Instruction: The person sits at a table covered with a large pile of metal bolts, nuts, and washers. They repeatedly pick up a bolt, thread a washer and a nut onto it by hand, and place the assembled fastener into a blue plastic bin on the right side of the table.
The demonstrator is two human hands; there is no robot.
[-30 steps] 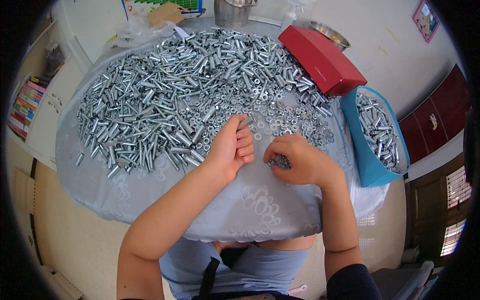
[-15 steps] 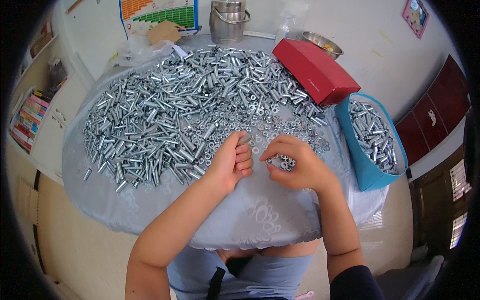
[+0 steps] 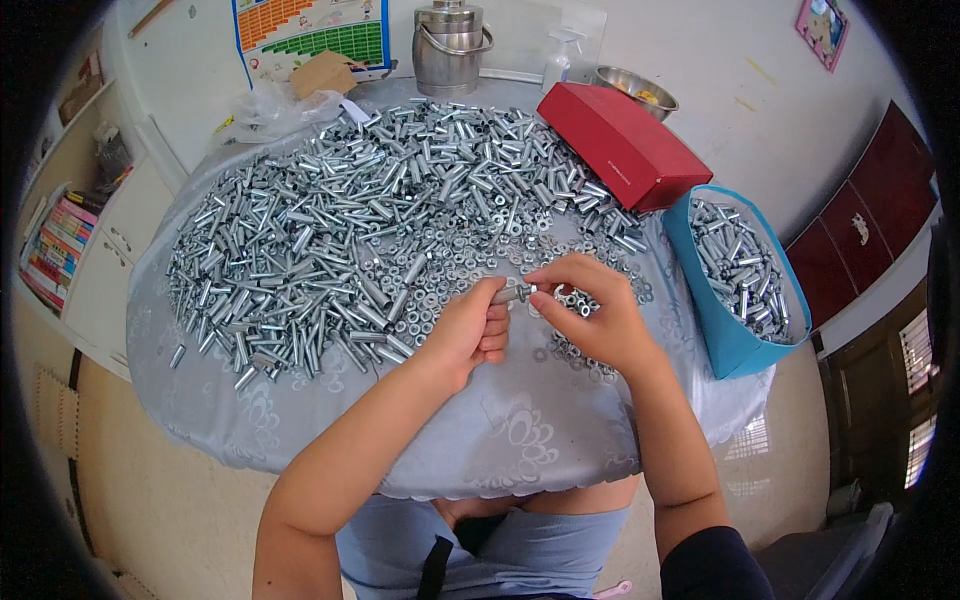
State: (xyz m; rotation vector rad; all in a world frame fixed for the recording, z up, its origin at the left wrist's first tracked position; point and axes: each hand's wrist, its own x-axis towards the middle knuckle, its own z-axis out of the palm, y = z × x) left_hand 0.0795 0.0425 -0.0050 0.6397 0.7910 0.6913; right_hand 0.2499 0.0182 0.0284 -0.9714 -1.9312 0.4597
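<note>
Gripping metal sleeve [image 3: 508,295], frame centre.
Left hand [image 3: 470,332], fingers curled, hid its rear; right hand [image 3: 606,315] pinched small metal piece [image 3: 533,289] at its tip, shape unclear.

Silver metal tubes [image 3: 290,235] lie left and back on the grey cloth-covered table [image 3: 330,435], round metal nuts [image 3: 418,312] near the middle. A blue open bin [image 3: 712,315] is right, a long red box [image 3: 625,145] behind it.

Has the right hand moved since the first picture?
Yes, the right hand has moved forward, its fingertips now nearer the red box.
</note>
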